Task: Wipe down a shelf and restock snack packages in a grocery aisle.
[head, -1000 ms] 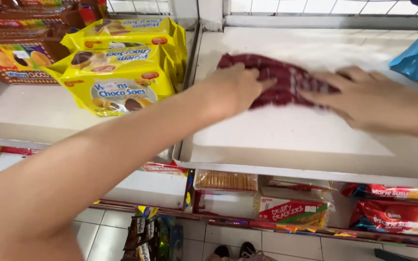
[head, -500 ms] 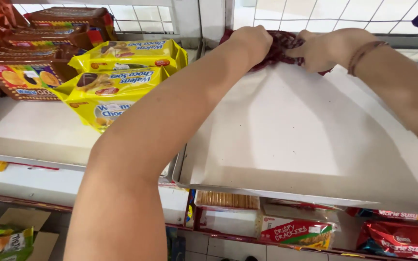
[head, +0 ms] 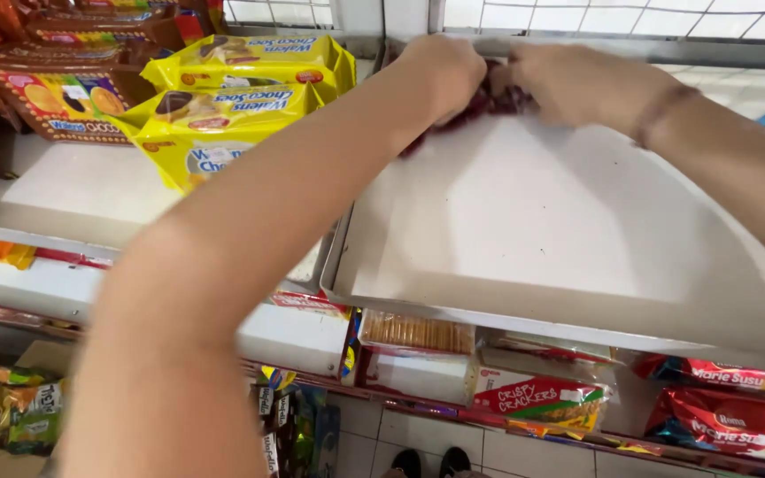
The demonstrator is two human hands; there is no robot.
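White shelf (head: 533, 230): both hands (head: 440, 75) (head: 577, 80) grip dark red packet (head: 480, 102).

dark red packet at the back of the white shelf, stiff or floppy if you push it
Probably floppy: the dark red packet bunches between the left hand and right hand. Likely light, since fingers alone move it. Its glossy wrapper may slide on the smooth white shelf.

Both hands at back of white shelf (head: 524, 230), near wire grid wall. Left hand (head: 444, 71) and right hand (head: 577, 80) both closed on dark red packet (head: 480, 104), mostly hidden. Yellow biscuit packs (head: 223, 106) stacked on next shelf to left. Orange-brown boxes (head: 59, 102) beyond them. Cracker packs (head: 542, 394) on shelf below.
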